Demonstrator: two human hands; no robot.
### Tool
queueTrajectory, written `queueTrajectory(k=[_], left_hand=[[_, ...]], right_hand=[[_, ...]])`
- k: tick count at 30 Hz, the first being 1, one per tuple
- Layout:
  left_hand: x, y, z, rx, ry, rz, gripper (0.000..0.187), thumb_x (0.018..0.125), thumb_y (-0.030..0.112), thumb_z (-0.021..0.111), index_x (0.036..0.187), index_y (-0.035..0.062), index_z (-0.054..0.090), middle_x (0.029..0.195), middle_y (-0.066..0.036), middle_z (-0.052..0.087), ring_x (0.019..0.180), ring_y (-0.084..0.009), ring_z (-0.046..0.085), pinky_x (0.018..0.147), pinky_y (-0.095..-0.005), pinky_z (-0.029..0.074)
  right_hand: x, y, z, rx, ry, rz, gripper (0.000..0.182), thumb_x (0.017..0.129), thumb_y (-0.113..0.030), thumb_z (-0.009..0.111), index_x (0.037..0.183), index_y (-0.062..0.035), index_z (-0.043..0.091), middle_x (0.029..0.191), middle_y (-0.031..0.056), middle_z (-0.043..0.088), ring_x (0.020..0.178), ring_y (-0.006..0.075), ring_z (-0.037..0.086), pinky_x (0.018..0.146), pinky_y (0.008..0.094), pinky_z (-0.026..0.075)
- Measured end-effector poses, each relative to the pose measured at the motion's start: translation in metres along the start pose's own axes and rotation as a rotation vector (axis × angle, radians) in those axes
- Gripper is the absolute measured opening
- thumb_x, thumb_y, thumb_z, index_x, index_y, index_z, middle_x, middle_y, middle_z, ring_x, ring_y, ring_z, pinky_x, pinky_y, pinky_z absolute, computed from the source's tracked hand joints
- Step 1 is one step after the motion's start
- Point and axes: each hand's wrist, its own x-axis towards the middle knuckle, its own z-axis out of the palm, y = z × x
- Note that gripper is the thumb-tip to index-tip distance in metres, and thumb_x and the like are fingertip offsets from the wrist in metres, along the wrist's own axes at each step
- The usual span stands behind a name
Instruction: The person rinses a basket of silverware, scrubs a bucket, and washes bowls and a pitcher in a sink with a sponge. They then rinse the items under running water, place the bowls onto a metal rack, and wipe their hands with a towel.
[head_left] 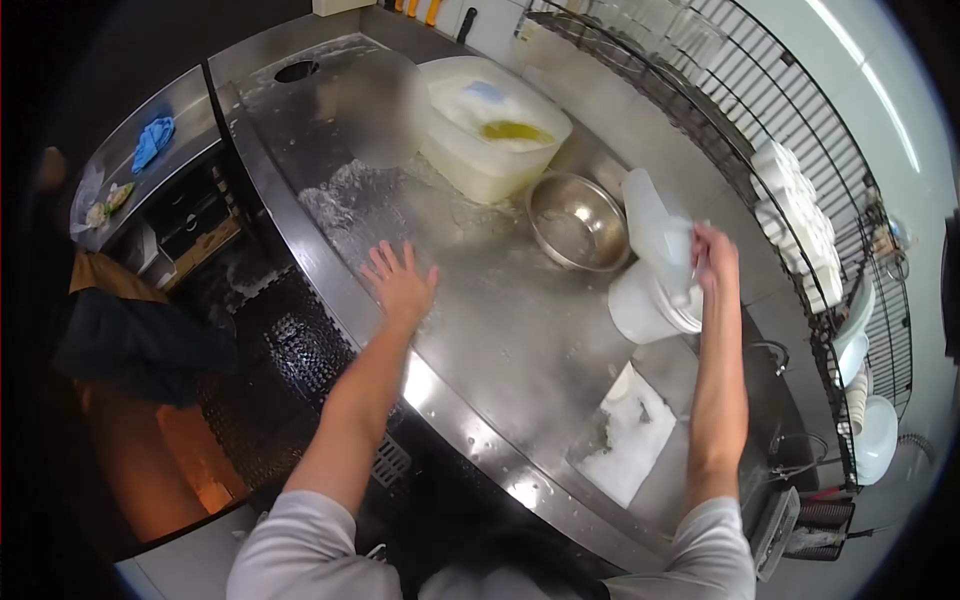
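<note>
My left hand is spread out with nothing in it, over the wet steel counter near its front edge. The fingers of my right hand are closed on the edge of a translucent white plastic container, which is tilted. Below it, overlapped by it in this view, stands a white bucket. Left of the bucket sits a round steel bowl. Beyond the bowl is a large translucent tub with suds, a blue item and something yellow-green inside.
A foam-filled sink lies at the right front. Above the counter's back runs a wire rack holding glasses, white cups and bowls. On a side counter rests a blue cloth. Another person's clothed leg shows at the left.
</note>
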Motion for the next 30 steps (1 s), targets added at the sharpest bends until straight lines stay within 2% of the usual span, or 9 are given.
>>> queueTrajectory(k=[3,5,8,11,14,16,22,25,30], left_hand=[[0.003,0.000,0.004,0.023,0.003,-0.013,0.072,0.090,0.055,0.034,0.144,0.0086,0.023,0.148,-0.026,0.011,0.136,-0.0451,0.007,0.105,-0.0632,0.006],[0.006,0.000,0.002,0.028,0.011,-0.010,0.070,0.090,0.054,0.034,0.144,0.0087,0.023,0.148,-0.026,0.011,0.136,-0.0451,0.007,0.105,-0.0628,0.006],[0.010,0.001,-0.002,0.015,0.013,0.009,0.069,0.091,0.052,0.034,0.144,0.0083,0.023,0.148,-0.026,0.011,0.136,-0.0452,0.007,0.105,-0.0623,0.007],[0.019,-0.001,0.001,0.021,0.010,0.037,0.068,0.091,0.051,0.034,0.144,0.0087,0.023,0.149,-0.025,0.011,0.137,-0.0440,0.007,0.106,-0.0612,0.007],[0.013,-0.001,0.004,0.045,0.011,0.030,0.068,0.091,0.052,0.034,0.144,0.0100,0.024,0.149,-0.023,0.012,0.138,-0.0416,0.007,0.107,-0.0597,0.007],[0.014,0.000,0.005,0.064,0.018,0.033,0.068,0.091,0.052,0.034,0.144,0.0099,0.025,0.149,-0.023,0.013,0.138,-0.0415,0.008,0.107,-0.0594,0.008],[0.011,0.002,0.014,0.046,0.024,0.042,0.069,0.091,0.053,0.032,0.144,0.0088,0.025,0.150,-0.021,0.014,0.138,-0.0388,0.010,0.108,-0.0581,0.008],[-0.018,0.042,0.021,0.050,0.017,0.066,0.069,0.092,0.052,0.032,0.143,0.0063,0.025,0.150,-0.020,0.014,0.139,-0.0351,0.010,0.109,-0.0560,0.008],[-0.126,0.166,0.043,-0.026,-0.064,0.367,0.068,0.092,0.050,0.034,0.142,0.0045,0.026,0.150,-0.018,0.015,0.140,-0.0327,0.008,0.110,-0.0545,0.007]], right_hand=[[0.095,-0.014,0.068,-0.293,-0.050,-0.038,0.010,0.077,-0.008,0.061,0.070,-0.0030,0.058,0.056,0.0038,0.051,0.043,0.0106,0.042,0.037,0.0274,0.030],[0.166,-0.018,0.076,-0.216,-0.299,-0.120,0.016,0.081,-0.014,0.058,0.066,-0.0058,0.056,0.059,0.0018,0.052,0.042,0.0110,0.042,0.038,0.0277,0.030],[0.184,-0.022,0.089,0.295,-0.097,0.072,0.012,0.086,-0.013,0.052,0.081,-0.0038,0.056,0.066,0.0038,0.055,0.049,0.0104,0.045,0.042,0.0276,0.034],[0.166,-0.014,0.068,0.454,0.008,0.178,0.014,0.091,-0.013,0.045,0.095,-0.0032,0.053,0.071,0.0043,0.055,0.055,0.0101,0.046,0.045,0.0285,0.036],[0.080,-0.010,0.041,0.577,-0.060,0.091,0.012,0.088,-0.014,0.049,0.096,-0.0045,0.051,0.068,0.0049,0.052,0.050,0.0130,0.044,0.043,0.0283,0.033],[0.007,-0.003,0.013,0.513,-0.066,0.052,0.016,0.089,-0.020,0.053,0.097,-0.0057,0.053,0.071,0.0025,0.052,0.049,0.0108,0.041,0.045,0.0266,0.034],[-0.234,0.037,-0.120,0.230,0.293,-0.033,0.034,0.088,-0.025,0.061,0.114,-0.0036,0.056,0.061,-0.0053,0.038,0.049,0.0047,0.033,0.045,0.0207,0.027],[-0.312,0.070,-0.217,0.203,0.526,0.010,0.038,0.087,-0.021,0.062,0.117,0.0006,0.052,0.064,-0.0063,0.041,0.050,0.0022,0.034,0.043,0.0184,0.025],[-0.405,0.109,-0.349,-0.154,0.901,0.036,0.056,0.082,-0.018,0.066,0.127,0.0021,0.040,0.066,-0.0049,0.046,0.051,0.0024,0.037,0.044,0.0182,0.029]])
